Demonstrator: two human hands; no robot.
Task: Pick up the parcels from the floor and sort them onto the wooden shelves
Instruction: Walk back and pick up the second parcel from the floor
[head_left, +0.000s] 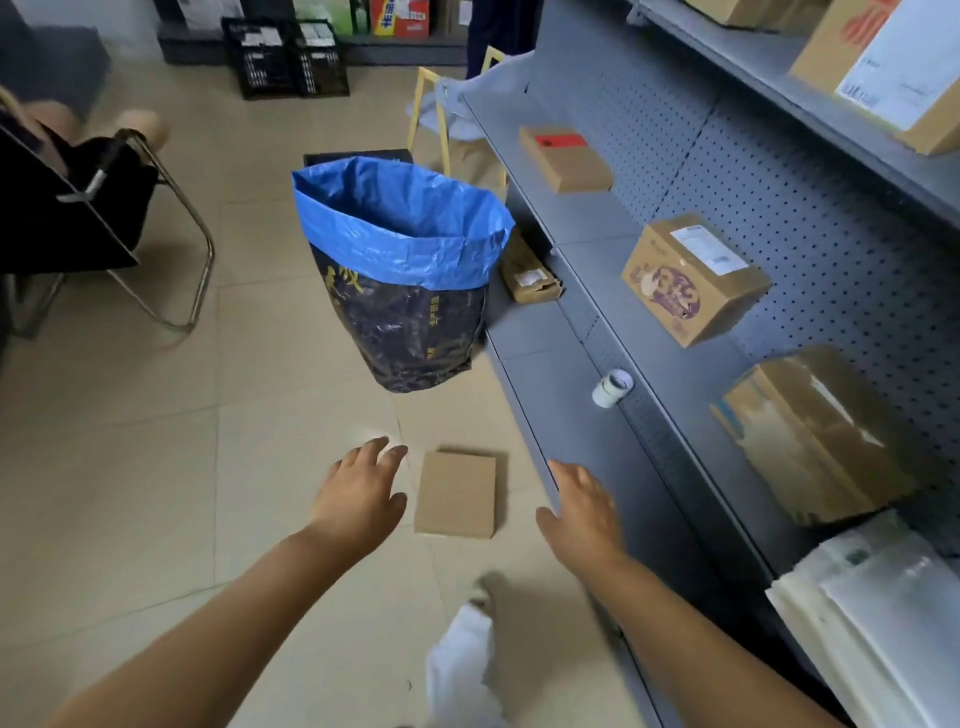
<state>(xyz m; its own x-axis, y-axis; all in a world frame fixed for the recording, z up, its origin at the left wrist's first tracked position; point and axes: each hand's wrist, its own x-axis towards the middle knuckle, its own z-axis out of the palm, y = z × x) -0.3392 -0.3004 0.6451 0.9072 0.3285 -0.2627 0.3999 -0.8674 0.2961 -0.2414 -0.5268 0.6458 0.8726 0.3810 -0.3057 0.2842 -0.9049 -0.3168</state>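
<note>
So from my remote seat, going left to right: left hand (358, 493) is spread wide and empty, hovering just left of a flat cardboard parcel (456, 493) lying on the tiled floor (156, 467). Right hand (582, 512) is also open with nothing in it, just right of that parcel, near the edge of the grey shelf unit (571, 374). Further back there's a dark sack with a blue liner (400, 260). Progress-wise, I'd say we're well along: several boxes already sit on the shelves, like the printed one (693, 280). This parcel looks like the next pickup, and something white (462, 660) lies on the floor nearer to me.
</note>
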